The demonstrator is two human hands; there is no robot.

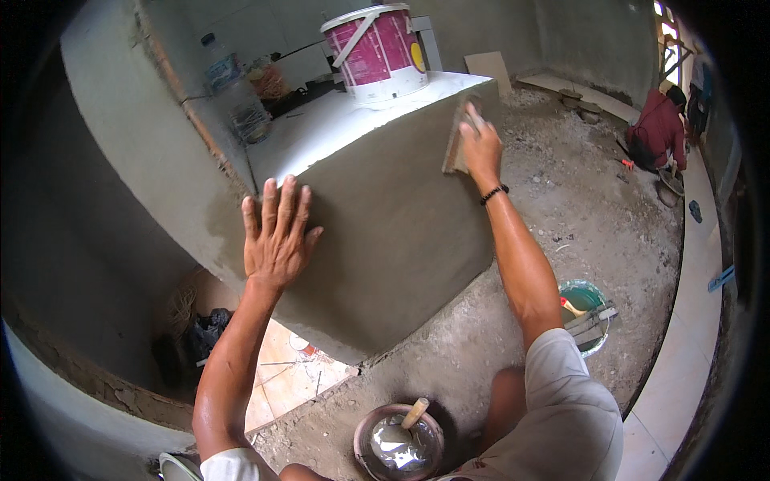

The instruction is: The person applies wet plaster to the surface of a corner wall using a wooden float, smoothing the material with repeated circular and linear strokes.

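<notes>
My left hand (277,240) lies flat with fingers spread on the left end of the low wall, near its top edge. In my right hand (481,148) is a plastering float (454,152), its flat face against the far right end of the wall. Fresh, smooth grey plaster covers the low wall (393,232) between both hands. A dark beaded bracelet circles my right wrist. Below me on the ground stands a round bowl (365,458) with wet grey mix and a wooden-handled tool (415,412) in it.
A pink-and-white bucket (375,56) stands on the white top, with plastic bottles (241,104) to its left. Right of me sits a green bucket (583,297) with tools across it. A person in a maroon top (659,128) crouches at the far right. The ground (593,216) is rough.
</notes>
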